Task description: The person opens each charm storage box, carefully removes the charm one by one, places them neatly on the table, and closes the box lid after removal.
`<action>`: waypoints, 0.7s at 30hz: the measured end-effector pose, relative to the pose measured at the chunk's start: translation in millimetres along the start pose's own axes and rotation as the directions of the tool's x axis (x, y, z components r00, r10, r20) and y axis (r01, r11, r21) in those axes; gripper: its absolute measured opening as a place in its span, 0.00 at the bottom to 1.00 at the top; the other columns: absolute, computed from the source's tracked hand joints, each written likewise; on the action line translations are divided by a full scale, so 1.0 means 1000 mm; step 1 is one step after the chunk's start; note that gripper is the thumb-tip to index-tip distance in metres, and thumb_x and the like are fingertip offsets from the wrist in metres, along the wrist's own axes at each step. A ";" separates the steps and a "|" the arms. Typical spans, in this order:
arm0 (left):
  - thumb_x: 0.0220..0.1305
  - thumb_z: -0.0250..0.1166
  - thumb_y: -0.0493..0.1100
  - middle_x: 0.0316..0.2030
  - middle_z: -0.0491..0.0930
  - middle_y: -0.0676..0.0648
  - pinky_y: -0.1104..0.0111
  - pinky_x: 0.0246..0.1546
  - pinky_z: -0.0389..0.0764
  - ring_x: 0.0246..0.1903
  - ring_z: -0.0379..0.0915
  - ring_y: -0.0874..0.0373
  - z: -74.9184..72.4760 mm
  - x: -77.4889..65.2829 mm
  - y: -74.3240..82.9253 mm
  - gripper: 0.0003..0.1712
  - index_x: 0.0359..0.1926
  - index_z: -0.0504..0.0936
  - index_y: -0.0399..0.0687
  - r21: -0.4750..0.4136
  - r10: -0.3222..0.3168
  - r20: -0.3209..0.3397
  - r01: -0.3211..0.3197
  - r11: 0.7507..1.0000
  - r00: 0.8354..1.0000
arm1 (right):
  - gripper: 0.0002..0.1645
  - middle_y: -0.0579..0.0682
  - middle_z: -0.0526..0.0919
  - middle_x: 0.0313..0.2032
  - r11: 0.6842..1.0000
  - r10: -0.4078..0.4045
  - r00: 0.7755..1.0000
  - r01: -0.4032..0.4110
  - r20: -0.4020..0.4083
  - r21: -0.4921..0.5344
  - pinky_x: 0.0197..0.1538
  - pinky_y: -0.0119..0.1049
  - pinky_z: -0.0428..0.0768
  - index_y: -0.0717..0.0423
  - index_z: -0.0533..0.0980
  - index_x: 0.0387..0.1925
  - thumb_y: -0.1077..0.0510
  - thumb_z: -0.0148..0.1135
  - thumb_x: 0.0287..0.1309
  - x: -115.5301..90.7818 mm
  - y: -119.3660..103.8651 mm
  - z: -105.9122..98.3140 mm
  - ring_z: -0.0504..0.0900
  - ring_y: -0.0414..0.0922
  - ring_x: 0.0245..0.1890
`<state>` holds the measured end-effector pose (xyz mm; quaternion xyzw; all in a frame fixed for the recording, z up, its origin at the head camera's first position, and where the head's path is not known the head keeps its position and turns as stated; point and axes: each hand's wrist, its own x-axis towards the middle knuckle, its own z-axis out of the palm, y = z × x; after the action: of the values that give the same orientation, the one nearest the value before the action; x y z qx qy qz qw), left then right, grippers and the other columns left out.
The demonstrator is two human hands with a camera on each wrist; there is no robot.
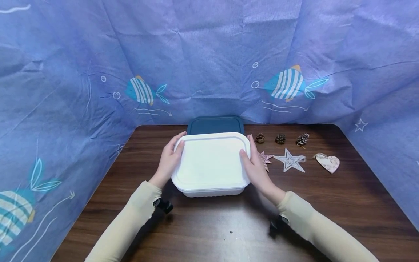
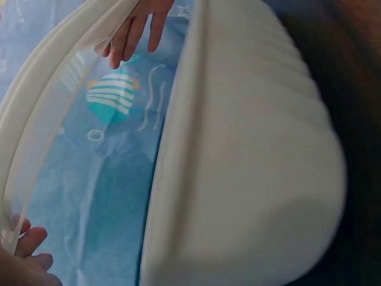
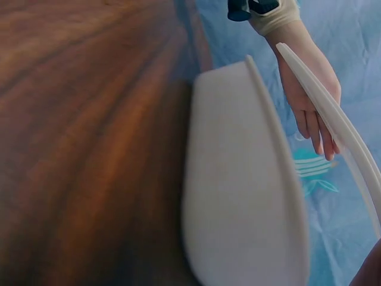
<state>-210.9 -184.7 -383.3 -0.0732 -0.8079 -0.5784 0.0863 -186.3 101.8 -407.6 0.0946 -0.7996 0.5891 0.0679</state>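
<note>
Both hands hold a white lid by its two short ends, thumbs on top. My left hand grips the left end and my right hand the right end. Below it on the table stands a white plastic box; from the head the lid hides nearly all of it. The left wrist view shows a gap between the lid and the box, so the two are apart. A gap also shows in the right wrist view between lid and box. The box's inside is hidden.
Behind the lid lies a dark blue, rounded rectangular thing, partly hidden. To the right are three pinecones, a pink star, a silver star and a heart ornament. A blue fish-print cloth surrounds the wooden table.
</note>
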 end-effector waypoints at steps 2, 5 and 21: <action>0.80 0.49 0.43 0.71 0.68 0.42 0.55 0.70 0.65 0.70 0.63 0.49 0.002 -0.002 -0.005 0.25 0.72 0.68 0.41 0.011 -0.016 0.014 0.016 1.000 1.000 | 0.41 0.49 0.43 0.80 1.000 0.005 1.000 -0.005 0.000 0.003 0.78 0.48 0.43 0.55 0.39 0.81 0.52 0.45 0.79 -0.004 0.004 0.001 0.43 0.46 0.78; 0.80 0.50 0.47 0.70 0.69 0.44 0.53 0.68 0.67 0.69 0.65 0.49 0.005 -0.002 -0.023 0.25 0.72 0.69 0.45 0.011 -0.028 0.023 0.028 1.000 0.999 | 0.41 0.51 0.42 0.80 1.000 0.012 1.000 -0.012 -0.003 -0.004 0.78 0.48 0.42 0.57 0.39 0.80 0.52 0.46 0.79 -0.008 0.015 0.004 0.42 0.47 0.78; 0.79 0.51 0.51 0.70 0.69 0.45 0.50 0.72 0.60 0.71 0.61 0.48 0.006 -0.011 -0.052 0.26 0.71 0.71 0.50 0.093 -0.117 0.035 0.113 0.989 0.993 | 0.43 0.55 0.41 0.80 0.992 0.107 0.994 -0.104 0.031 -0.077 0.77 0.50 0.44 0.59 0.37 0.80 0.53 0.47 0.77 -0.015 0.032 0.019 0.44 0.51 0.78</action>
<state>-212.1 -195.7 -435.3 -0.0343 -0.8377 -0.5437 0.0397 -178.8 94.1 -446.1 0.0597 -0.8263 0.5594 0.0263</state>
